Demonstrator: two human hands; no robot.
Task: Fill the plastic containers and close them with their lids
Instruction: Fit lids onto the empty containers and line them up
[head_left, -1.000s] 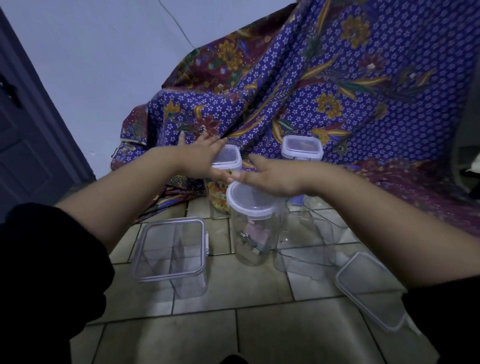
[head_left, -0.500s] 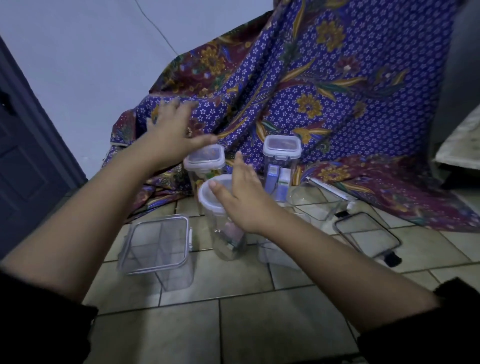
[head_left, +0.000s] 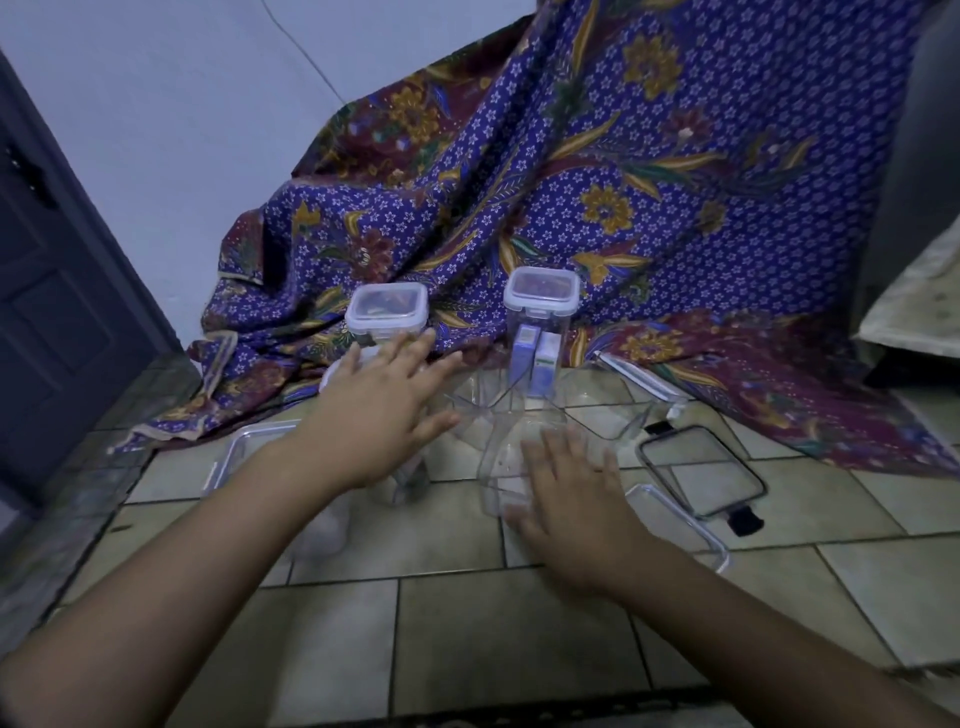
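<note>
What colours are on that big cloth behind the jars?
The cloth is blue-purple with tiny white flowers, plus maroon and gold blooms; head view.

A pale bluish wall (head_left: 156, 130) fills the upper left of the frame in dim light, a dark panelled door (head_left: 52, 312) stands at the left edge, beige floor tiles (head_left: 467, 649) span the bottom, and a blue floral cloth (head_left: 675, 182) drapes across the centre and right.
</note>
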